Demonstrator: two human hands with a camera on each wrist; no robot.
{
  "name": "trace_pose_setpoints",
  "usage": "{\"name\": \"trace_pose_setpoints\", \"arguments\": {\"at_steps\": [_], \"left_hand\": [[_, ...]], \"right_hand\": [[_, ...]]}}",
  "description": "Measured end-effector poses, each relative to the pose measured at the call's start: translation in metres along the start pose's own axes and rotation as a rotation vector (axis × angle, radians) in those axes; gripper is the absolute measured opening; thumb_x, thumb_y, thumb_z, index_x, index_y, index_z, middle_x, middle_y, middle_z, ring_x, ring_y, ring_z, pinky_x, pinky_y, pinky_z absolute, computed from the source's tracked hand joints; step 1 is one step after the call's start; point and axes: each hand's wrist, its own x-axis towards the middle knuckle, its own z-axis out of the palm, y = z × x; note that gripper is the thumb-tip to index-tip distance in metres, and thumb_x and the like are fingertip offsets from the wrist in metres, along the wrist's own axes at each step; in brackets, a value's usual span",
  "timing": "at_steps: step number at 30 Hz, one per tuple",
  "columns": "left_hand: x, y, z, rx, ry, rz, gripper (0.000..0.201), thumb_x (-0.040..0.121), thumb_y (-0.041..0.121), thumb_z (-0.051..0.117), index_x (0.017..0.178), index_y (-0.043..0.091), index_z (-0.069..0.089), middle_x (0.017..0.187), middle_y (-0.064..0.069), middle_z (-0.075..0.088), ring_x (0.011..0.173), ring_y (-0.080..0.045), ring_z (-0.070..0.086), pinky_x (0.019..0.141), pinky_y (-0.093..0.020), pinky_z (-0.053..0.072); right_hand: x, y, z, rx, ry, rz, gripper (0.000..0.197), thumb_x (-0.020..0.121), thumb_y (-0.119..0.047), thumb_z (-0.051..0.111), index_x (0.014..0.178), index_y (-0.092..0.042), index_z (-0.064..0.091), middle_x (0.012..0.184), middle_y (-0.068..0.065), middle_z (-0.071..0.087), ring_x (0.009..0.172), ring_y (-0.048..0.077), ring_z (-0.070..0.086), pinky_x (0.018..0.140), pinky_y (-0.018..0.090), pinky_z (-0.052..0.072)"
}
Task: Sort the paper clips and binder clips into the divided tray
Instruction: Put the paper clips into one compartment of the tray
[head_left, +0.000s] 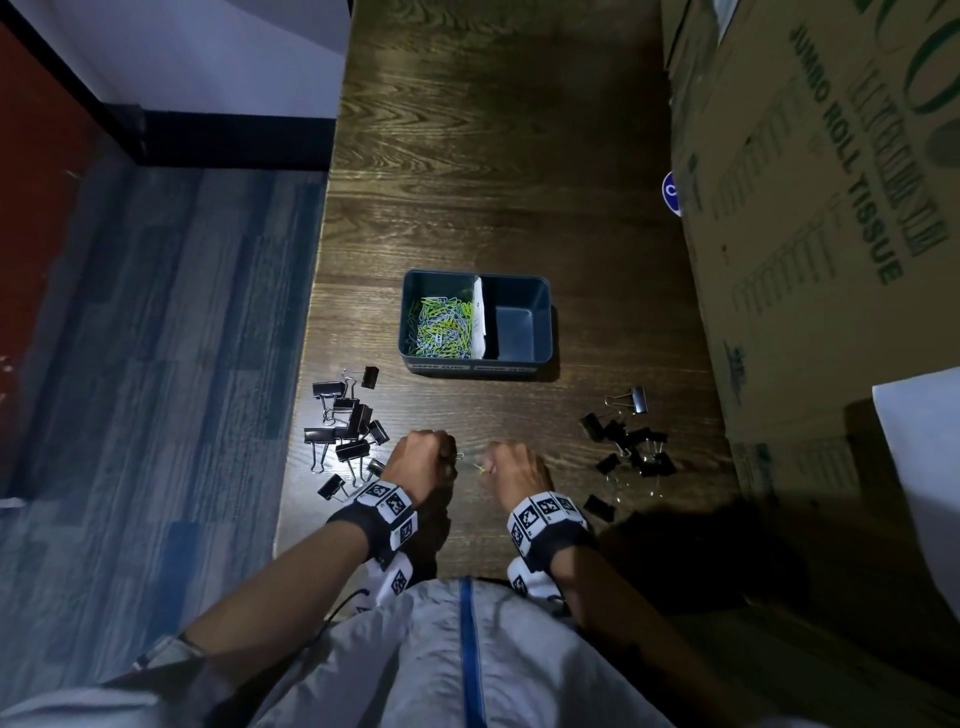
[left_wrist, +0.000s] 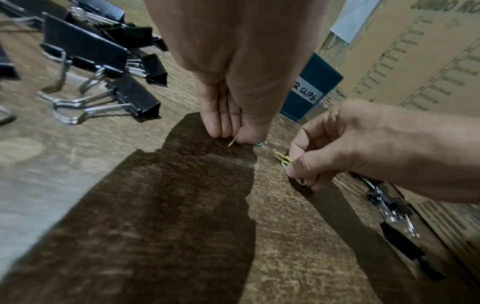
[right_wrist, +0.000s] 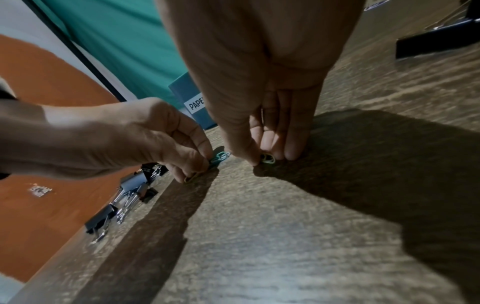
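While both hands sit low on the wooden table (head_left: 493, 156), the left hand (head_left: 421, 460) pinches a yellow paper clip (left_wrist: 232, 142) and the right hand (head_left: 517, 467) pinches a green one (right_wrist: 267, 159). Divided tray (head_left: 540, 306) sits just beyond; binder clips (head_left: 345, 426) lie left and right.

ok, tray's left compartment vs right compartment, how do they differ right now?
The left compartment holds a heap of green and pale paper clips; the right compartment shows only its bare floor. The left compartment's front label reads PAPER, the right's ends in CLIPS; the first word is not legible. Both belong to one dark blue tray, split by a white divider.
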Motion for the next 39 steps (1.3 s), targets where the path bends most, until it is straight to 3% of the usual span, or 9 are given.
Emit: {"name": "trace_pose_setpoints", "arguments": {"at_steps": [9, 11, 16, 22, 25, 28, 31, 36, 39], "left_hand": [[-0.002, -0.009, -0.026, -0.209, 0.125, -0.029, 0.013, 0.075, 0.002, 0.072, 0.072, 0.014, 0.069, 0.067, 0.005, 0.068, 0.061, -0.008, 0.064, 0.071, -0.026, 0.057], [0.001, 0.000, -0.049, -0.243, 0.182, 0.023, 0.013, 0.081, 0.002, 0.069, 0.076, 0.014, 0.069, 0.071, 0.006, 0.068, 0.062, -0.001, 0.063, 0.063, -0.014, 0.053], [0.034, 0.027, -0.113, -0.310, 0.446, 0.090, 0.006, 0.087, 0.007, 0.064, 0.088, 0.013, 0.068, 0.078, 0.005, 0.068, 0.070, -0.002, 0.066, 0.065, -0.012, 0.053], [0.067, 0.036, -0.131, -0.265, 0.481, 0.080, 0.016, 0.088, 0.012, 0.068, 0.104, 0.012, 0.069, 0.094, 0.003, 0.070, 0.079, -0.003, 0.062, 0.066, -0.008, 0.048], [0.053, 0.028, -0.115, -0.194, 0.557, 0.182, 0.018, 0.090, 0.009, 0.064, 0.107, 0.012, 0.070, 0.100, -0.002, 0.071, 0.080, -0.006, 0.062, 0.066, -0.003, 0.044], [0.030, 0.018, -0.092, -0.112, 0.563, 0.231, 0.016, 0.089, 0.010, 0.065, 0.104, 0.014, 0.070, 0.096, -0.001, 0.070, 0.073, -0.007, 0.060, 0.065, -0.007, 0.042], [0.009, -0.001, -0.073, -0.024, 0.474, 0.223, 0.014, 0.087, 0.009, 0.067, 0.099, 0.015, 0.070, 0.092, -0.001, 0.070, 0.076, -0.010, 0.058, 0.069, -0.028, 0.054], [-0.021, -0.043, -0.058, 0.115, 0.368, 0.131, 0.014, 0.088, 0.018, 0.066, 0.102, 0.019, 0.068, 0.098, -0.001, 0.065, 0.097, -0.020, 0.055, 0.076, -0.036, 0.048], [-0.030, -0.065, -0.060, 0.170, 0.382, 0.107, 0.019, 0.088, 0.019, 0.065, 0.107, 0.016, 0.066, 0.106, -0.004, 0.062, 0.101, -0.024, 0.053, 0.080, -0.039, 0.049]], "right_hand": [[-0.007, 0.009, -0.003, 0.172, -0.043, 0.131, 0.015, 0.075, -0.017, 0.072, 0.067, -0.024, 0.061, 0.068, -0.013, 0.058, 0.074, 0.017, 0.064, 0.068, 0.026, 0.049], [-0.009, 0.012, -0.005, 0.245, -0.035, 0.197, 0.017, 0.074, -0.019, 0.076, 0.065, -0.025, 0.063, 0.071, -0.011, 0.063, 0.073, 0.014, 0.065, 0.064, 0.022, 0.044], [-0.005, 0.012, -0.024, 0.398, -0.055, 0.258, 0.008, 0.075, -0.010, 0.081, 0.076, -0.015, 0.075, 0.072, -0.004, 0.072, 0.067, 0.014, 0.070, 0.058, 0.017, 0.054], [0.015, -0.019, -0.091, 0.544, 0.038, 0.069, 0.010, 0.078, -0.001, 0.076, 0.081, -0.007, 0.070, 0.078, 0.001, 0.071, 0.065, 0.009, 0.065, 0.059, 0.017, 0.051], [0.036, -0.043, -0.124, 0.598, 0.180, -0.026, 0.014, 0.074, 0.001, 0.076, 0.075, -0.011, 0.069, 0.075, 0.001, 0.071, 0.069, 0.013, 0.066, 0.070, 0.031, 0.059], [0.063, -0.063, -0.140, 0.634, 0.348, -0.072, 0.014, 0.071, -0.005, 0.080, 0.074, -0.015, 0.071, 0.069, -0.005, 0.070, 0.068, 0.012, 0.068, 0.073, 0.033, 0.060], [0.075, -0.075, -0.141, 0.654, 0.425, -0.109, 0.018, 0.076, -0.015, 0.082, 0.093, -0.015, 0.077, 0.074, -0.006, 0.072, 0.075, 0.009, 0.070, 0.076, 0.026, 0.057], [0.056, -0.067, -0.095, 0.440, 0.372, -0.277, 0.010, 0.090, -0.008, 0.068, 0.091, -0.012, 0.076, 0.081, 0.000, 0.074, 0.073, 0.012, 0.069, 0.068, 0.023, 0.058], [0.047, -0.045, -0.048, 0.181, 0.259, -0.291, 0.018, 0.091, -0.003, 0.056, 0.083, -0.008, 0.072, 0.081, 0.006, 0.070, 0.068, 0.022, 0.066, 0.062, 0.034, 0.056]]}}
